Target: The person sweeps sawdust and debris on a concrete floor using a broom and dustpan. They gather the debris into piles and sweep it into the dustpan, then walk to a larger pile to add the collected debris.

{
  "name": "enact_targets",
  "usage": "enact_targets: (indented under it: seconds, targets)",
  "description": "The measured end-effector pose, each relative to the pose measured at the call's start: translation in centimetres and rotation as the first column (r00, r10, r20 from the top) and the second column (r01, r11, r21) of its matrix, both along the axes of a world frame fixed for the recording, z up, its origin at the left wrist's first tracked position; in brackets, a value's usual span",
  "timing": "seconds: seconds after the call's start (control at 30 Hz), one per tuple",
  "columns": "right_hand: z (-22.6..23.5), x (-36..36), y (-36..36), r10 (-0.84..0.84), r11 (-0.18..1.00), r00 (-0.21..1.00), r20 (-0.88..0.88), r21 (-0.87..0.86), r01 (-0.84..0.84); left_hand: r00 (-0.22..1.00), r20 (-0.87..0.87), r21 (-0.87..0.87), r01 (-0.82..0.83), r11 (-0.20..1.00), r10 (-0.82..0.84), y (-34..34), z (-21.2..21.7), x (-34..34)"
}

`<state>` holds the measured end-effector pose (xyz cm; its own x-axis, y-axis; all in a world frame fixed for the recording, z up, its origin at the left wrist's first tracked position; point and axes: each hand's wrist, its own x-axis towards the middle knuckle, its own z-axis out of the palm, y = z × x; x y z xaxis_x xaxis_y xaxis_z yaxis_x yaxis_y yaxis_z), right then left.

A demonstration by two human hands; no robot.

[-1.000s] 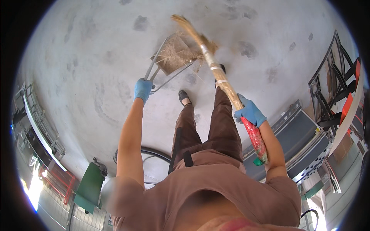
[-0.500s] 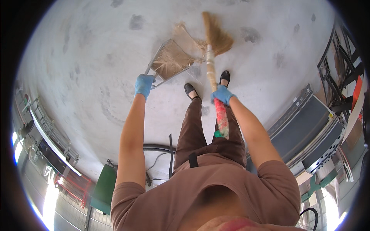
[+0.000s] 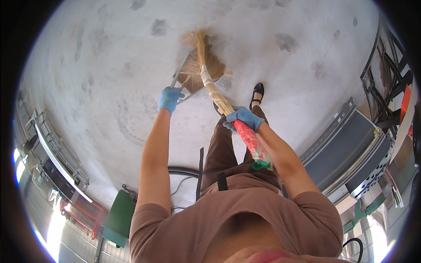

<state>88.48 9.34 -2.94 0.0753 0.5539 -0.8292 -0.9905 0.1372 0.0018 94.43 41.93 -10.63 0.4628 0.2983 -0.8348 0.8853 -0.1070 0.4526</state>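
Over dustpan (image 3: 193,76), broom (image 3: 223,103) bristles forward, handle back

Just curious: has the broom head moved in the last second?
Yes. The broom head swung left, from right of the dustpan to lying over it.

1 head-worn fisheye view, steeply down over concrete floor (image 3: 101,87)

Stained grey concrete floor (image 3: 109,79), a black metal rack (image 3: 388,83) at right, bright daylight lower left.
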Motion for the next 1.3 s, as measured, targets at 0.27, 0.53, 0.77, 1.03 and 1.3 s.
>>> enact_targets:
  seconds: [0.27,0.53,0.77,1.03,1.3]
  targets:
    - [9.4,3.2,-3.1,0.269,0.955,0.902,0.338,-0.212,-0.206,0.999,-0.037,0.125,0.021,0.992,-0.016,2.3,4.2,-4.3]
    - [-3.7,17.4,3.1,0.943,0.318,0.040,0.331,-0.858,-0.404,0.988,0.022,0.055,-0.151,0.987,0.150,6.7,4.1,-11.7]
    - [-14.1,17.3,6.7,0.975,-0.036,-0.215,0.065,-0.899,-0.436,0.986,-0.002,0.076,-0.165,0.983,0.166,8.3,4.0,-13.6]
    - [-8.7,4.9,-8.0,0.903,-0.235,-0.428,-0.030,-0.869,-0.436,0.994,-0.047,0.145,-0.092,0.985,0.100,10.6,4.2,-15.4]
    - [1.9,-4.3,-12.8,0.986,-0.143,-0.142,-0.084,-0.868,-0.476,0.993,-0.086,0.199,0.093,0.975,-0.078,12.0,4.2,-14.9]
